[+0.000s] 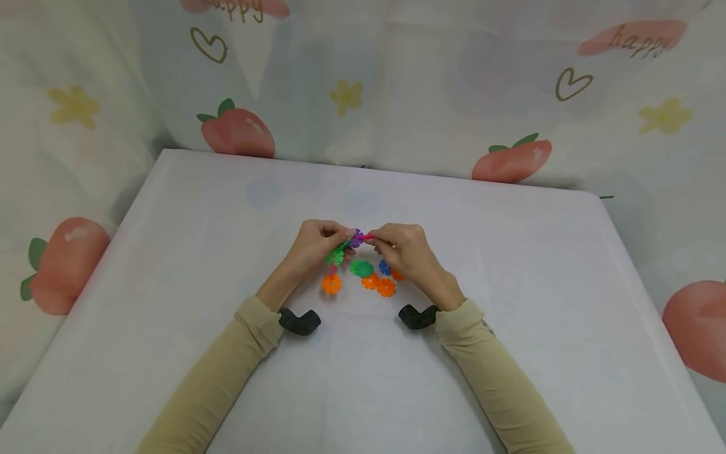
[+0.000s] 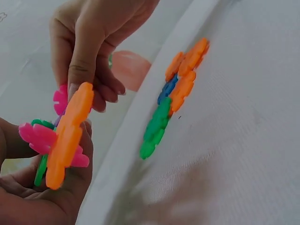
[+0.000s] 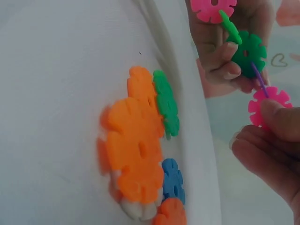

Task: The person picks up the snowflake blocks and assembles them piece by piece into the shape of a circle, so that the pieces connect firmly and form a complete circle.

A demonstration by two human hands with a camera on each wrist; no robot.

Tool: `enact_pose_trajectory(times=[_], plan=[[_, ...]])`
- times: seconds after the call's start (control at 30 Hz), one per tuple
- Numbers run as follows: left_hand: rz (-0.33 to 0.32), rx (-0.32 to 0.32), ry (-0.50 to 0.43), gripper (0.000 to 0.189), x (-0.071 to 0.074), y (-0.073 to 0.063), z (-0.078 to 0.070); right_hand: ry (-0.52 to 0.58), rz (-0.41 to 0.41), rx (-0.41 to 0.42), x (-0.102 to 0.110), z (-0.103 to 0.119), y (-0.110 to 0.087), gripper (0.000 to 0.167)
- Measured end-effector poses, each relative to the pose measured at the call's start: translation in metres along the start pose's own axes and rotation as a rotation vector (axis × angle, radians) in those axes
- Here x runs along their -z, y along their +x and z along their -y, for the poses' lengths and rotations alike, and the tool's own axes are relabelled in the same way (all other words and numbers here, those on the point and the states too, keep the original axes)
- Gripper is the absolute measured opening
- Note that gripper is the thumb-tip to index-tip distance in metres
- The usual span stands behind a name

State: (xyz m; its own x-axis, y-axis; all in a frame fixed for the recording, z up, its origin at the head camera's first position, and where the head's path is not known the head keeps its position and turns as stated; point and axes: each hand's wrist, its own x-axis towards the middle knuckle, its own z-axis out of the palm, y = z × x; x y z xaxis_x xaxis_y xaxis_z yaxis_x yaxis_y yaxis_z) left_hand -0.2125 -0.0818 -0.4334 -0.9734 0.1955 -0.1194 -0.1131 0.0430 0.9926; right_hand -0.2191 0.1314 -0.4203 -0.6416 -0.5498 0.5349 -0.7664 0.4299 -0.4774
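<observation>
counter (image 1: 544, 258): it is lying white beneath your hands.
left grip (image 1: 319, 243): you are holding the chain (image 1: 336, 256) near its dark green disc (image 3: 246, 52).
right grip (image 1: 413, 253): you are pinching a pink disc (image 1: 367, 237) at the chain's end.
chain: it is hanging above the counter, its orange disc (image 1: 331, 284) dangling at the other end.
loose discs (image 1: 387, 288): orange, green and blue, they are resting bunched on the counter between your wrists.
purple disc (image 1: 356, 239): it is joining dark green to pink.

Notched flower discs (image 3: 126, 136): smooth plastic, low sheen. Tabletop cover (image 1: 363, 391): matt cloth, finely textured. Curtain (image 1: 431, 94), twelve o'clock: matt printed cloth.
</observation>
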Motion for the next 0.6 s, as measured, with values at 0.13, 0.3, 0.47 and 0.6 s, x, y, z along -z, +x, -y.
enact_pose_trajectory(times=[0.13,0.3,0.47,0.6], plan=[[0.02,0.039,0.02,0.025,0.001,-0.001,-0.001,0.009,0.029,0.003,-0.001,-0.002,-0.001,0.007],[0.114,0.074,0.067,0.025,0.006,-0.004,-0.005,0.019,0.089,-0.067,0.004,-0.003,0.0,0.007],[0.162,0.067,0.078,0.026,0.007,-0.002,-0.007,0.041,0.102,-0.151,0.012,-0.005,0.0,0.007],[0.164,0.063,0.094,0.027,0.007,-0.001,-0.005,0.072,0.131,-0.168,0.014,-0.007,0.0,0.008]])
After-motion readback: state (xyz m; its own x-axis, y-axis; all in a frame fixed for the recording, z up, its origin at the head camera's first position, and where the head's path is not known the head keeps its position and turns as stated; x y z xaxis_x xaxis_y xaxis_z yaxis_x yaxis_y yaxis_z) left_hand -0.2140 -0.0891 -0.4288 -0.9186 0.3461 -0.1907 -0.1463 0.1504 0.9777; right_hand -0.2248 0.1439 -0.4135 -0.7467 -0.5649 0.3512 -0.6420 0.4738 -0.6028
